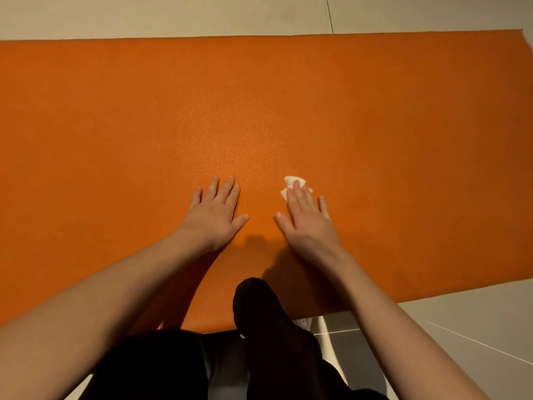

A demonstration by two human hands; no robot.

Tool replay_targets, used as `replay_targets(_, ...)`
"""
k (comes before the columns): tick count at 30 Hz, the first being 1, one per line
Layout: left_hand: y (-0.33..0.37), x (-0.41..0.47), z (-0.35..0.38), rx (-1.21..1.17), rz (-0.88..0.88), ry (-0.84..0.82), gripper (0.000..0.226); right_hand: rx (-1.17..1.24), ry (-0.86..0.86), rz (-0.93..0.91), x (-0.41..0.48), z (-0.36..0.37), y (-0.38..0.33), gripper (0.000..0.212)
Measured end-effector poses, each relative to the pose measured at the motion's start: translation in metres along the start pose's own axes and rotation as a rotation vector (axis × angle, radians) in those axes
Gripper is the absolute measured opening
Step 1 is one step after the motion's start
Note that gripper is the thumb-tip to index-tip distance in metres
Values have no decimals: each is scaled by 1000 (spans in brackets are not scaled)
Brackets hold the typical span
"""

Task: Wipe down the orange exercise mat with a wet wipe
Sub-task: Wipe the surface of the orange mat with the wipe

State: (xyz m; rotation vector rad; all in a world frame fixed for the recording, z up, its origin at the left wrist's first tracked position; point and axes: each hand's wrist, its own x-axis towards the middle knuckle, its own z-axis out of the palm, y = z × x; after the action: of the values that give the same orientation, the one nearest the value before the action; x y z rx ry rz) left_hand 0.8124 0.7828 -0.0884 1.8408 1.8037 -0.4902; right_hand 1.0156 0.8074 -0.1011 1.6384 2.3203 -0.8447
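Tiles (173, 15) of a pale, glossy floor show on the far and near sides of the orange exercise mat (259, 111), which lies flat and stretches across the whole view from left to right, its far right corner visible at the upper right. Its surface has a fine pebbled texture.

The left hand (215, 216) rests palm-down on the mat near its middle, fingers straight and close together, thumb angled out toward the other hand; it holds nothing. The right hand (308, 223) lies just beside it, also palm-down with the fingers extended. Under its fingertips sits the wet wipe (290, 181), a small crumpled white wad pressed against the mat (only its edges show past the index and middle fingers). The little finger is spread apart from the rest and touches the mat directly. The two thumbs point at each other with a bare strip of mat between them.

Both bare forearms reach in from the bottom corners. Between them a foot in a black sock (265, 310) rests on the mat's near edge, toes pointing toward the hands.
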Motion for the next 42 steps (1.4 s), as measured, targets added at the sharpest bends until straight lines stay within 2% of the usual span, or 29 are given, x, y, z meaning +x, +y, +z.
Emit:
replay_targets(3,1,-1,-1,3,-5,-7,71,-44,-46,-111,-17,0,5,63)
replay_targets(6,2,-2,-3,-7,-7,-15,71,-82,-9,25,-6,-9,28,59)
replay_targets(9,10,-4,-6,-56,37,-46,74,-6,31,118,-8,-7,24,59)
replay_targets(11,20,-7,-2,-71,111,-69,76,54,3,40,-27,-2,10,60)
replay_targets(14,28,-11,8,-72,150,-42,76,1,-63,-79,-51,-1,14,58)
replay_targets(19,24,-13,11,-36,149,-14,74,-22,15,148,-34,-8,49,57)
replay_targets(21,26,-14,11,-33,138,-12,74,6,0,146,-39,-4,37,60)
replay_targets(23,28,-15,13,-38,131,5,73,6,-49,28,-57,3,21,66)
replay_targets(25,28,-15,15,-35,125,21,73,-17,-84,-86,-77,5,17,84)
replay_targets(27,28,-15,16,-27,122,20,73,-60,-98,-80,-82,3,28,92)
replay_targets(31,28,-15,17,-20,121,24,72,-34,0,140,-65,4,38,61)
replay_targets(33,27,-15,17,-15,117,23,72,24,3,148,-66,9,23,64)
replay_targets(36,29,-15,15,-2,111,12,72,101,4,-46,-97,13,5,83)
replay_targets(38,30,-16,15,2,108,14,72,79,-30,-97,-111,9,14,82)
replay_targets(42,31,-18,14,3,108,13,71,-13,-60,74,-90,4,41,64)
